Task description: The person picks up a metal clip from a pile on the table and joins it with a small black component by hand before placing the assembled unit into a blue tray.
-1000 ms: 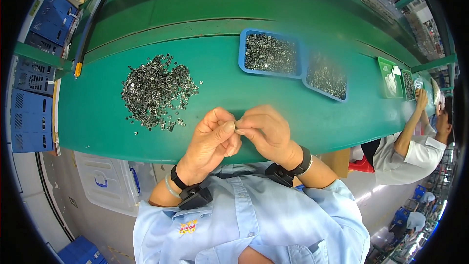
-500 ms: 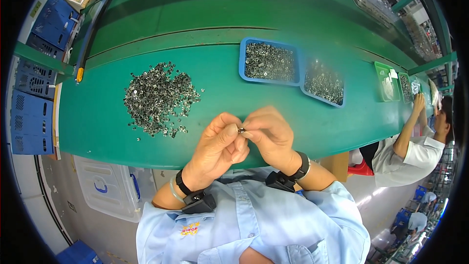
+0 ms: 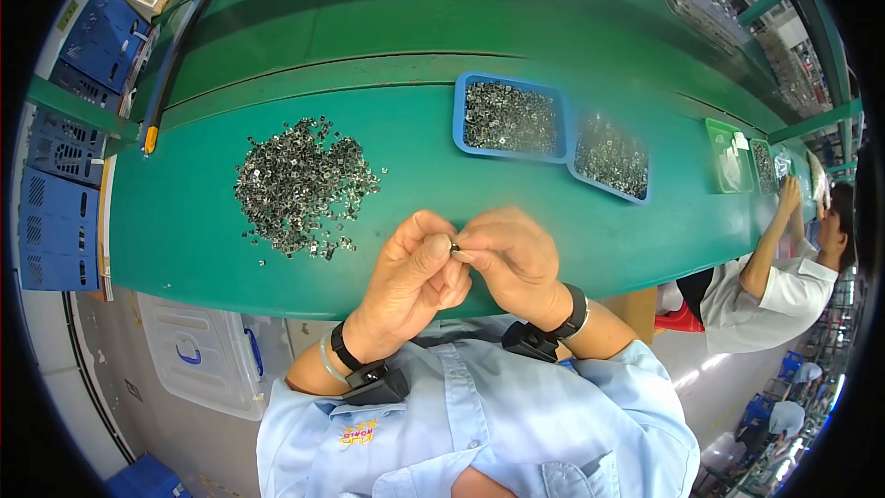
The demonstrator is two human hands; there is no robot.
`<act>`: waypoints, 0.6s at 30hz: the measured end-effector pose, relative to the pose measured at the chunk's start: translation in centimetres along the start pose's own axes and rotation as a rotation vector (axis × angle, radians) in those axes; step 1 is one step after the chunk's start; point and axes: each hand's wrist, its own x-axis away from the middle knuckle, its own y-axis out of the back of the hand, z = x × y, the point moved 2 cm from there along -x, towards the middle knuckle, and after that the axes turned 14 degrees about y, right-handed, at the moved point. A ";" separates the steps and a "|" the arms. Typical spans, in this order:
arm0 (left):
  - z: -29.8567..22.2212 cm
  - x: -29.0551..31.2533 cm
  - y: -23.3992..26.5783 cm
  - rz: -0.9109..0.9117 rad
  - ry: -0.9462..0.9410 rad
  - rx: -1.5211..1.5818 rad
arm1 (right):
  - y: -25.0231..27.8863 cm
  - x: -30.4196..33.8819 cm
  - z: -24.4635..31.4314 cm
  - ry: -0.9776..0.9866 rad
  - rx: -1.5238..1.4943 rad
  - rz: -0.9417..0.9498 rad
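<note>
My left hand (image 3: 413, 266) and my right hand (image 3: 513, 263) meet fingertip to fingertip over the near edge of the green table. Pinched between both thumbs and forefingers is a small dark metal part (image 3: 454, 247), mostly covered by the fingers, so its exact shape cannot be made out. A loose pile of small shiny metal pieces (image 3: 300, 186) lies on the table to the left, beyond my left hand. Past my right hand stand a blue tray (image 3: 458, 120) and a second blue tray (image 3: 604, 186), both filled with similar small pieces.
A green tray (image 3: 728, 157) stands far right, near a seated person (image 3: 774, 290) in a light shirt. Blue crates (image 3: 60, 231) are stacked at the left. A lidded clear plastic box (image 3: 198, 355) sits below the table's left front edge.
My right hand has shifted and turned slightly around the small metal part, and less of the part shows now. My left hand stays nearly in place.
</note>
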 end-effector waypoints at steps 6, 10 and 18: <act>-0.9 0.5 -0.6 -0.134 0.031 -0.141 | 0.0 0.2 -0.2 0.086 0.069 0.009; -1.1 0.4 -0.7 -0.124 0.101 -0.114 | 0.1 0.6 -0.8 0.008 -0.076 0.000; -1.2 0.3 -0.7 -0.159 0.147 -0.158 | 0.3 0.8 -1.2 -0.081 -0.184 -0.001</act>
